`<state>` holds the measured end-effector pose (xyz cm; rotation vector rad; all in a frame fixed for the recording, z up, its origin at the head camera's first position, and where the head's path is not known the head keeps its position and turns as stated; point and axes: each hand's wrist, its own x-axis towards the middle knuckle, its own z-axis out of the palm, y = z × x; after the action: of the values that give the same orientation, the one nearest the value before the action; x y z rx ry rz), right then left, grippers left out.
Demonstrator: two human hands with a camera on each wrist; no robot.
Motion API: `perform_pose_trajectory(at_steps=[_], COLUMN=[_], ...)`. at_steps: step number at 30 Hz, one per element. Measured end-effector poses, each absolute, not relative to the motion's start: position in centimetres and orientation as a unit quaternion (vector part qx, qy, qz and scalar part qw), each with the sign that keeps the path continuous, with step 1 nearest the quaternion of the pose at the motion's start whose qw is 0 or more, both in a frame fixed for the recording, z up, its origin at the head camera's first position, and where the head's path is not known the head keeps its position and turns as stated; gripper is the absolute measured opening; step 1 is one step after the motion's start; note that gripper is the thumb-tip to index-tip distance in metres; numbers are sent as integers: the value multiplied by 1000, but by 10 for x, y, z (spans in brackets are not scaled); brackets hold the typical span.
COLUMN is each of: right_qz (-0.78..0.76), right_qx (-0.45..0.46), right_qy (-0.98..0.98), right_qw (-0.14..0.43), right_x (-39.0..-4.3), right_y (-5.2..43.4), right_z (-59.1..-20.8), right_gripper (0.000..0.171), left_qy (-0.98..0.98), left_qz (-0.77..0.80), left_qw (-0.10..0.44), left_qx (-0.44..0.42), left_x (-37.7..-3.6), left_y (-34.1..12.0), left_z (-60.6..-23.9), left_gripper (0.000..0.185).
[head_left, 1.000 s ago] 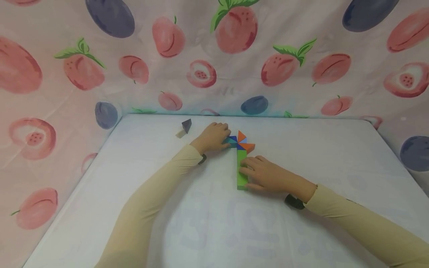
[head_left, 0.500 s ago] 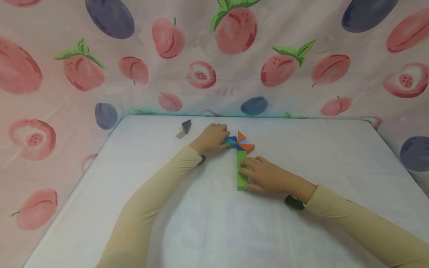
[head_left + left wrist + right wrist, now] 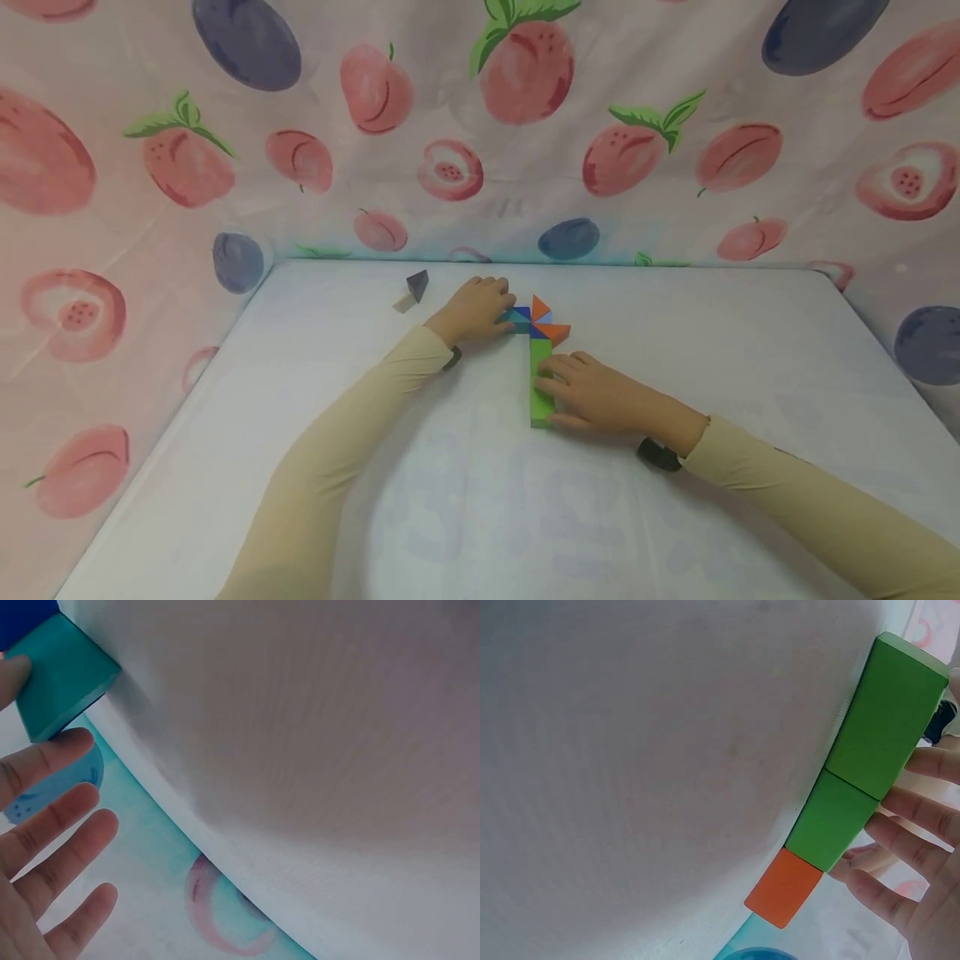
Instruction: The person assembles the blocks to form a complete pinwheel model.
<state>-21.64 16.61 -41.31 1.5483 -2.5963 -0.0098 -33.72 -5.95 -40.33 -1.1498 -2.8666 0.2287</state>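
A flat pinwheel shape of wedge blocks lies near the table's back, with orange (image 3: 541, 309), light blue (image 3: 547, 317) and dark blue pieces. On its left side is a teal block (image 3: 519, 327), also in the left wrist view. My left hand (image 3: 474, 308) pinches that teal block (image 3: 67, 671) between thumb and index finger; the other fingers are spread. Below the pinwheel runs a green strip (image 3: 540, 367), two green blocks (image 3: 889, 712) end to end in the right wrist view. My right hand (image 3: 596, 392) rests nearly straight fingers against the strip's right side. An orange block (image 3: 784, 889) adjoins its far end.
A dark triangular piece (image 3: 417, 285) and a pale tan piece (image 3: 404, 302) lie at the back left. The white-covered table (image 3: 450, 500) meets a fruit-printed cloth (image 3: 517, 167) at the back and sides. A dark band sits on each wrist.
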Motion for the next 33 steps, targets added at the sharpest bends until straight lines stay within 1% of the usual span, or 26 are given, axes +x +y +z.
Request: perform_pose_trajectory(at_steps=[19, 26, 33], right_qz=[-1, 0, 3], right_qx=[514, 524, 520], right_qy=[-855, -848, -850], right_qw=[66, 86, 81], right_x=[-217, -217, -217], right_y=[166, 166, 166], right_z=[-414, -414, -414], right_gripper=[43, 43, 43], left_qy=[-928, -929, -937], left_qz=[66, 58, 49], left_qw=[15, 17, 14], left_qx=[-366, -366, -344], left_x=[-343, -341, -336], left_y=[-57, -56, -67], left_z=[-409, -408, -403], left_gripper=[43, 44, 49])
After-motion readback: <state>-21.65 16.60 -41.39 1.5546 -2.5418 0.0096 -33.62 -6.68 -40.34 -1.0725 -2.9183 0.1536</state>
